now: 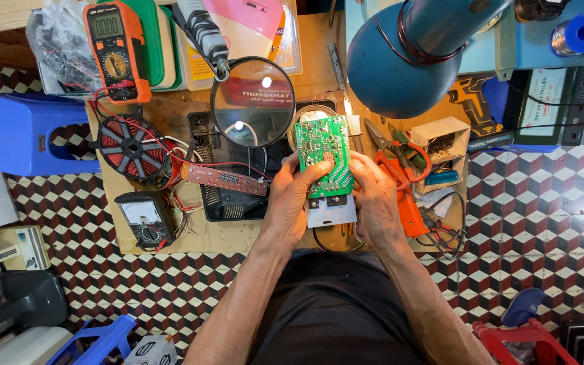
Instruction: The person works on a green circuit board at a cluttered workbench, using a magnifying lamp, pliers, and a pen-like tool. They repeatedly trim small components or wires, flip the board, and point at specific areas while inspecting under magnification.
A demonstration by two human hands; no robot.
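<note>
Head view, left hand: the left hand point(290, 203) has its grip closed on the left edge of the green circuit board point(326, 154), thumb lying across the board's face.
Head view, right hand: the right hand point(375, 199) has its grip closed on the board's right edge, fingers wrapped behind it.
Head view, board: held upright between both hands above the middle of the table point(170, 111), a grey metal plate point(331, 211) at its near end.
Head view, far of the hands: a round magnifying glass point(252, 101) stands just left of the board; a blue lamp shade point(400, 64) hangs to the right.
Head view, left part of the table: an orange multimeter point(115, 51), a red coil disc point(130, 146), a black analogue meter point(144, 217), a narrow red display board point(225, 179).
Head view, right of the hands: orange-handled pliers point(407, 196), a small open box point(444, 140).
</note>
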